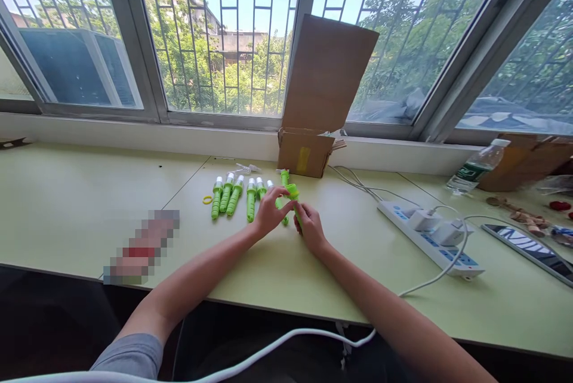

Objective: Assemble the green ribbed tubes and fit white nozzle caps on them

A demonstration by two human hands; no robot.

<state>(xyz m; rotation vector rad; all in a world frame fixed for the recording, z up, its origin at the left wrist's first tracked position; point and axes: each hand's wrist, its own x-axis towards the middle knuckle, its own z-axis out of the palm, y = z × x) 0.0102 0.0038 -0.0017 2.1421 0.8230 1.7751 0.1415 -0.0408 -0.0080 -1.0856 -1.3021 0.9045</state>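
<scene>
Both my hands meet over a pale green table (67, 204). My left hand (270, 211) pinches the top of a bright green plastic stick-shaped piece (293, 193), its fingers closed on it. My right hand (310, 226) grips the lower end of the same piece, fingers wrapped round it. Just left of my hands lies a row of several similar green pieces with clear caps (233, 194). A small yellow ring (207, 199) lies left of that row.
An open cardboard box (308, 150) stands against the window sill behind my hands. A white power strip (430, 234) with plugged chargers and cables lies to the right. Farther right are a plastic bottle (477, 167), a phone (528, 246) and small wooden bits.
</scene>
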